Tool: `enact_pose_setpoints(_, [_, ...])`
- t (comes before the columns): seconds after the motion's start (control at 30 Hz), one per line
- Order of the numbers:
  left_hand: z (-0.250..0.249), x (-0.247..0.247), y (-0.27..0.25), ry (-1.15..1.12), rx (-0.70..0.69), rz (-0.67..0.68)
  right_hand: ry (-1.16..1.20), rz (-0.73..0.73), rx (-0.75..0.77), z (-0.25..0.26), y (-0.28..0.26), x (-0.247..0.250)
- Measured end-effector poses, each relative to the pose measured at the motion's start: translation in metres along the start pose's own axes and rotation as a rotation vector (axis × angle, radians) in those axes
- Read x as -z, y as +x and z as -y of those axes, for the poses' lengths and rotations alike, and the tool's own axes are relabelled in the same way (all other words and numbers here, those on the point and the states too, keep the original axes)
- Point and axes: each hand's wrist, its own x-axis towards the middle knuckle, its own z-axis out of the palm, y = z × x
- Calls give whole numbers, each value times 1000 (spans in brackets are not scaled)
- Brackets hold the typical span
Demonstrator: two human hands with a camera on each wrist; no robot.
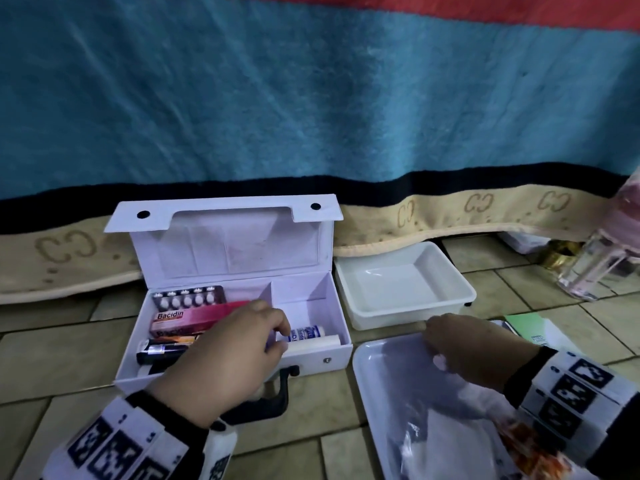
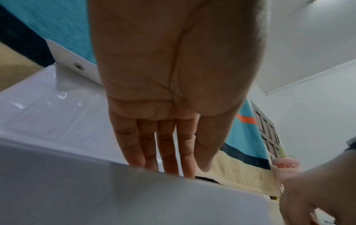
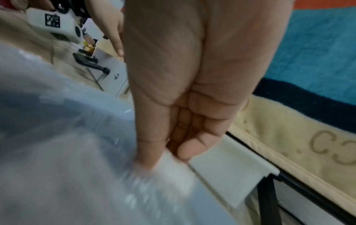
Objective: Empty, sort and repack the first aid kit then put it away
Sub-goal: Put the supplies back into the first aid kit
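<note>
The open white first aid kit (image 1: 311, 358) stands on the tiled floor (image 1: 52, 348), holding a blister pack (image 1: 188, 296), a pink Bacidin box (image 1: 194, 318) and dark tubes (image 1: 162, 349) left, a small bottle (image 1: 306, 333) right. The near tray (image 1: 388, 368) holds clear packets (image 1: 446, 441); the far tray (image 1: 405, 289) sits behind. The left hand (image 1: 228, 358) reaches in, fingers (image 2: 169, 152) straight and together. The right hand (image 1: 474, 348) pinches the near tray's far rim.

The open box (image 1: 313, 358) sits on the floor (image 1: 62, 362) in front of the blanket (image 1: 311, 98). The pills (image 1: 188, 296), a small carton (image 1: 194, 318) and a tube (image 1: 306, 332) lie in it. Two trays sit to its right: the far tray (image 1: 349, 278) behind the near tray (image 1: 367, 382).
</note>
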Motion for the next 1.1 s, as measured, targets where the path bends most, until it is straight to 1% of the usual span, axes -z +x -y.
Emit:
enact_pose_setpoints(0.03, [1, 0, 0, 11, -7, -3, 54, -18, 16, 3, -4, 10])
enact_pose_setpoints(0.07, [2, -1, 1, 15, -12, -5, 138, -76, 38, 6, -6, 21])
enact_pose_setpoints(0.13, [3, -2, 2, 4, -14, 1, 312, -242, 50, 19, -7, 49])
enact_pose_setpoints(0.2, [4, -3, 4, -18, -6, 4, 580, -378, 72, 30, 2, 72])
enact_pose_setpoints(0.23, [5, -4, 5, -27, 4, 7, 674, -417, 93, 37, 9, 80])
enact_pose_setpoints(0.27, [5, -4, 6, -32, 18, 7, 715, -424, 114, 46, 17, 86])
enact_pose_setpoints(0.33, [6, -4, 8, -52, 43, 6, 692, -377, 151, 66, 36, 89])
enact_pose_setpoints(0.43, [7, -4, 8, -66, 82, -2, 593, -284, 172, 93, 62, 81])
enact_pose_setpoints(0.53, [8, -4, 7, -59, 133, -20, 592, -230, 174, 108, 75, 73])
enact_pose_setpoints(0.63, [11, -3, 5, -113, 192, -53, 553, -198, 183, 108, 78, 67])
enact_pose_setpoints(0.73, [13, -4, 5, -110, 157, -44, 579, -189, 236, 102, 76, 66])
enact_pose_setpoints(0.83, [12, -3, 8, -62, 134, -16, 602, -214, 264, 101, 77, 65])
enact_pose_setpoints(1.0, [9, 1, 11, -26, 139, -5, 630, -188, 205, 96, 83, 63])
enact_pose_setpoints(1.1, [8, 2, 11, -23, 149, 1, 637, -183, 203, 95, 83, 66])
